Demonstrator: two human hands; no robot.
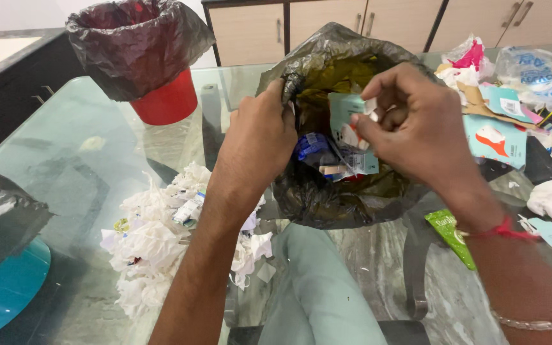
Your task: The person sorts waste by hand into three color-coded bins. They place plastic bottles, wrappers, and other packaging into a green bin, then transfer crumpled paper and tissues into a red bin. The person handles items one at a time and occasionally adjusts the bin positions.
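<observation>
Bag (327, 191) (wrappers inside): left hand (260, 137) grips rim, right hand (416, 128) pinches teal wrapper (343, 112).

Soft, even indoor light filled the scene; the glass bench (65, 128) showed pale glare left of the red bin (164, 99). Focus stayed sharp, shadows faint.

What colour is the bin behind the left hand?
Red bin, lined with a dark bag; the head view shows it.
</observation>
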